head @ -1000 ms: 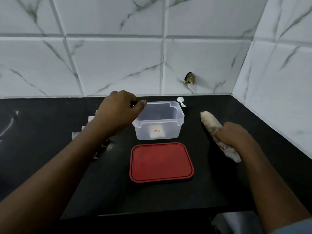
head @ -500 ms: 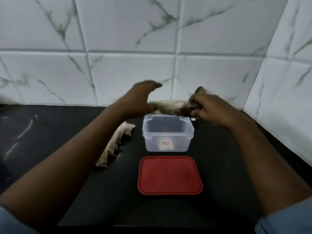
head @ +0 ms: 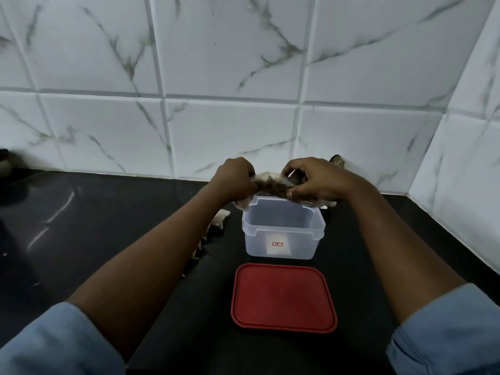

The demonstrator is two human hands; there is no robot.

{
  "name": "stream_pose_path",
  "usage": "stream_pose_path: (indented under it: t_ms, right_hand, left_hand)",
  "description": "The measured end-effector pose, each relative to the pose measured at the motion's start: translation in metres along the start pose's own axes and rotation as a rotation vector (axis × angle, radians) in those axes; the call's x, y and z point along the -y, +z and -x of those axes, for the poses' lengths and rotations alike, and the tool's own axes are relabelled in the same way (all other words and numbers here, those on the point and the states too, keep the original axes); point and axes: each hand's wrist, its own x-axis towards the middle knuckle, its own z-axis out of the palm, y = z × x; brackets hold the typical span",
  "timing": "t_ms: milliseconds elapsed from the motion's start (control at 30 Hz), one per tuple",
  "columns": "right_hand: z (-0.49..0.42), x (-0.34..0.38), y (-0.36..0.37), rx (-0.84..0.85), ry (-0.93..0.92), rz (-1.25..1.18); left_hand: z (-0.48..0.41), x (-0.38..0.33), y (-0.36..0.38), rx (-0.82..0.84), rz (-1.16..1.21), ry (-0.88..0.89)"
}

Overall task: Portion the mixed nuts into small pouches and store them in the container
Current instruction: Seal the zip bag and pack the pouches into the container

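Observation:
A clear plastic bag of mixed nuts (head: 270, 184) hangs in the air over the back rim of the open translucent container (head: 281, 239). My left hand (head: 234, 180) grips the bag's left end and my right hand (head: 311, 182) pinches its right end. The container's red lid (head: 284, 297) lies flat on the black counter just in front of it. A row of small pale pouches (head: 216, 226) lies left of the container, mostly hidden under my left forearm.
A white marble-tiled wall runs behind the counter and turns forward along the right side. A small dark fixture (head: 336, 160) sticks out of the wall behind my right hand. A dark round object (head: 4, 162) sits at the far left edge.
My right hand lifted the nut bag off the counter at the right and brought it over the container. My left hand left the container rim and took hold of the bag's other end.

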Motion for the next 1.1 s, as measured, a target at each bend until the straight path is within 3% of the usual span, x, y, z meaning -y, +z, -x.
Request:
stream_pose_path:
  t_ms: [467, 600, 833, 967, 1100]
  right_hand:
    - [-0.042, -0.017, 0.034, 0.151, 0.053, 0.141]
    - [-0.040, -0.017, 0.055, 0.141, 0.009, 0.214]
    - [-0.040, -0.019, 0.082, 0.230, 0.027, 0.245]
    - [-0.039, -0.018, 0.084, 0.216, -0.005, 0.305]
    - [-0.040, -0.016, 0.064, 0.340, 0.054, 0.373]
  left_hand:
    - [-0.003, -0.020, 0.030, 0.152, -0.080, -0.072]
    - [-0.001, -0.024, 0.029, 0.275, -0.189, 0.036]
    - [0.001, -0.013, 0.038, 0.282, -0.240, 0.121]
    - [-0.002, -0.001, 0.038, 0.168, -0.254, -0.004]
    - [-0.008, 0.013, 0.029, 0.389, -0.019, -0.201]
